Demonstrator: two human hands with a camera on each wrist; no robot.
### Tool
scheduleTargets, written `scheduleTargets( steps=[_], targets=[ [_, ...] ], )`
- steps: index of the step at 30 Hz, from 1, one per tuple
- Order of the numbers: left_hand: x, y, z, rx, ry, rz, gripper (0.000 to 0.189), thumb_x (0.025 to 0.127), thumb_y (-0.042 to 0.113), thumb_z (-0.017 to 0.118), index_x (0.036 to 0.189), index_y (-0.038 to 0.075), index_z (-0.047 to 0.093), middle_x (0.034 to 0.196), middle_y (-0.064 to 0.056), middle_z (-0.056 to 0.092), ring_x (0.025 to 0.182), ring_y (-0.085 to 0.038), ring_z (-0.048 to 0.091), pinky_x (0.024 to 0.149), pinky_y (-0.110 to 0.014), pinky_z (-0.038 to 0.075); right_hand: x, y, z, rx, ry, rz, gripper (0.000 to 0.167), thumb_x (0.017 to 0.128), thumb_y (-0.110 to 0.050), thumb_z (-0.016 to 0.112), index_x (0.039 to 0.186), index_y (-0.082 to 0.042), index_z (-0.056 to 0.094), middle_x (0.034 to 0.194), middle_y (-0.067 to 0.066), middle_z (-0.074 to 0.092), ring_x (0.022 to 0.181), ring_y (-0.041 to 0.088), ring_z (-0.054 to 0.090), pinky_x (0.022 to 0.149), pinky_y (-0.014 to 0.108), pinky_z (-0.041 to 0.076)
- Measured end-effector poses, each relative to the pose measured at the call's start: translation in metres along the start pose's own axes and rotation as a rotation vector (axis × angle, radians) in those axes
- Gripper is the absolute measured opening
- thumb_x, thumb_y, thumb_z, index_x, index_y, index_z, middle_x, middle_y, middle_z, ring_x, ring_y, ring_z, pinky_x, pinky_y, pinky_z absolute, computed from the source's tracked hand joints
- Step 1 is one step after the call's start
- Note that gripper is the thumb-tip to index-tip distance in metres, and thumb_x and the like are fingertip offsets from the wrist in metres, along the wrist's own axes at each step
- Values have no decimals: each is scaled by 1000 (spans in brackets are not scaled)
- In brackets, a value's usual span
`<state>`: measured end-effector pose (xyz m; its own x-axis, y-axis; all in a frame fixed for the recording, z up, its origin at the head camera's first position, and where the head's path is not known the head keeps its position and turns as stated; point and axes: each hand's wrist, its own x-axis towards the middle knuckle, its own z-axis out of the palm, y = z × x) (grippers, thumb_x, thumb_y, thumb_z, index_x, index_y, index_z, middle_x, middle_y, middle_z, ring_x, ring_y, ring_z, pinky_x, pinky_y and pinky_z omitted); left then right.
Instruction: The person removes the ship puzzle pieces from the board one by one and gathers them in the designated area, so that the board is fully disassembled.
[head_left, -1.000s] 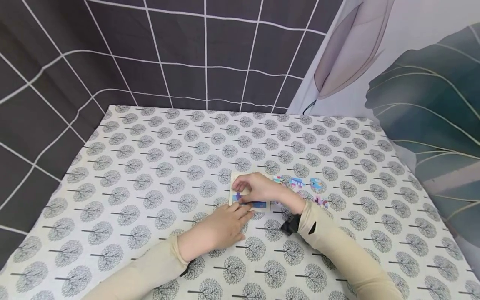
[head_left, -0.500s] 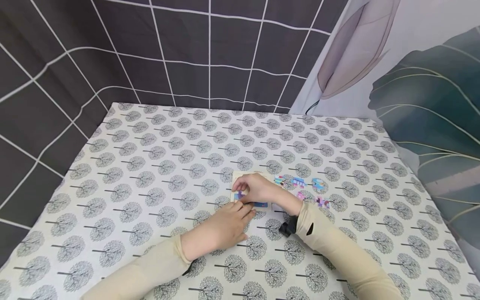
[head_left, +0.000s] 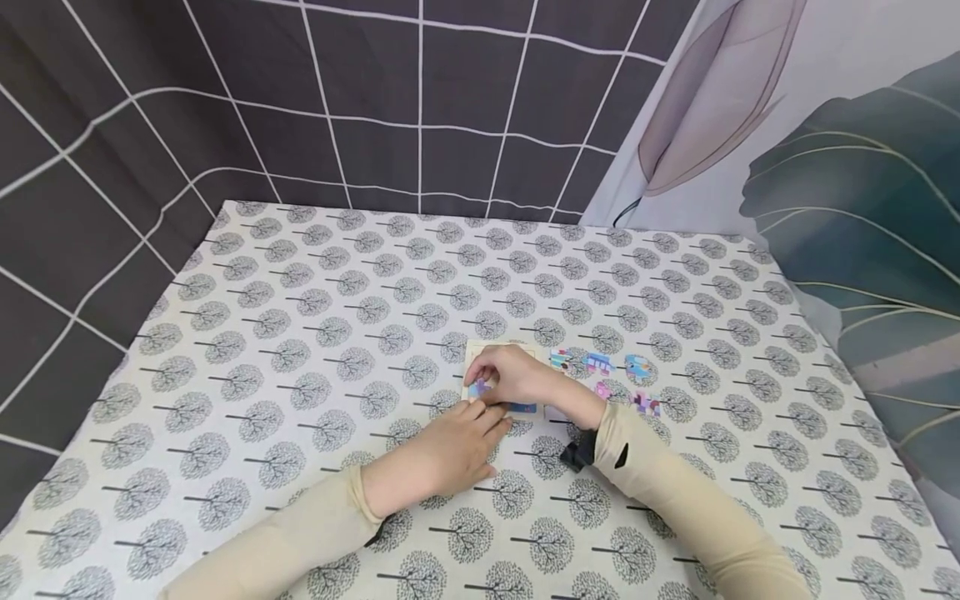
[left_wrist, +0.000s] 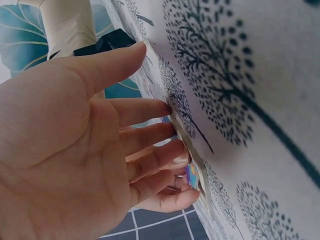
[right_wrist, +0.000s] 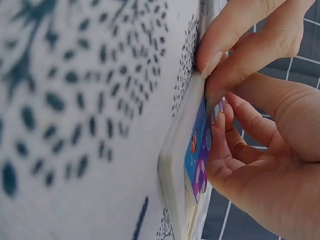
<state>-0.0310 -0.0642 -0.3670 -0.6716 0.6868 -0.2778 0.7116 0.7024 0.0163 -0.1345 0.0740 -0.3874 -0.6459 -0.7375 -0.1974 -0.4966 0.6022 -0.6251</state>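
A small pale-framed jigsaw puzzle board (head_left: 470, 353) lies on the patterned cloth, mostly covered by both hands. Along its near side, a blue section of picture (head_left: 522, 408) fills the frame. My right hand (head_left: 517, 375) is over the board, thumb and fingers pinching a purple and light-blue puzzle piece (head_left: 480, 386) at its left part. My left hand (head_left: 453, 450) reaches in from the near left. Its fairly straight fingers (left_wrist: 145, 135) touch the board's near edge, close to the right fingertips. The right wrist view shows the board's frame (right_wrist: 172, 167) and picture side-on; the held piece is mostly hidden.
Several loose puzzle pieces lie on the cloth right of the board, among them a blue one (head_left: 636, 366), a blue and pink one (head_left: 598, 363) and a purple one (head_left: 647, 404). A dark grid curtain (head_left: 367, 100) hangs behind the table.
Both hands keep nearly the same place at the board. Slightly more of the purple piece shows beside the right fingertips. The head view has shifted a little.
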Motion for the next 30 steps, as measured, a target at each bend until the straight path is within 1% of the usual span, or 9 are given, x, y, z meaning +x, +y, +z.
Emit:
scheduleTargets(
  steps=[4, 8, 15, 19, 25, 28, 30],
  targets=[
    [0, 0, -1, 1, 4, 4, 67, 92, 47, 49, 144, 7, 34, 149, -6, 33, 135, -21, 30, 113, -31, 27, -1, -1, -1, 6, 10, 5, 22, 72, -6, 76, 92, -12, 70, 89, -2, 60, 81, 10, 54, 71, 17, 48],
    [0, -1, -1, -17, 2, 5, 67, 92, 46, 49, 144, 7, 35, 148, -7, 33, 135, -21, 30, 113, -31, 26, -1, 0, 0, 14, 27, -7, 21, 72, -6, 76, 91, -11, 70, 88, -1, 60, 80, 10, 54, 70, 17, 48],
    [1, -1, -2, -21, -17, 6, 69, 92, 48, 50, 145, 8, 32, 150, -7, 31, 136, -21, 28, 114, -32, 26, -2, 0, 2, 26, 54, -14, 21, 70, -4, 77, 89, -11, 70, 87, -1, 60, 78, 10, 54, 69, 18, 49],
    [1, -2, -4, -35, -41, 3, 70, 91, 49, 50, 145, 7, 32, 150, -7, 30, 136, -22, 28, 114, -31, 25, -1, -1, 2, 15, 54, -11, 21, 70, -5, 78, 89, -11, 71, 85, -2, 61, 77, 10, 54, 68, 17, 48],
    [2, -3, -6, -77, -70, -5, 69, 92, 48, 49, 146, 9, 32, 152, -6, 27, 138, -22, 24, 116, -33, 22, 1, -1, 2, 6, 45, 13, 20, 70, -7, 79, 87, -11, 71, 82, -3, 60, 74, 9, 51, 66, 17, 46],
    [2, -4, -4, -90, -63, 2, 69, 92, 48, 49, 145, 9, 32, 152, -6, 27, 138, -22, 24, 115, -33, 23, 1, -1, 3, 0, 44, 17, 20, 70, -7, 79, 87, -12, 71, 82, -2, 59, 74, 10, 52, 65, 17, 46],
    [1, -5, -4, -97, -63, 4, 68, 92, 48, 49, 146, 9, 32, 153, -5, 26, 139, -23, 23, 116, -34, 22, -1, 0, 3, 1, 50, 5, 20, 70, -5, 78, 88, -11, 70, 83, -2, 59, 75, 11, 52, 66, 18, 46]
  ],
)
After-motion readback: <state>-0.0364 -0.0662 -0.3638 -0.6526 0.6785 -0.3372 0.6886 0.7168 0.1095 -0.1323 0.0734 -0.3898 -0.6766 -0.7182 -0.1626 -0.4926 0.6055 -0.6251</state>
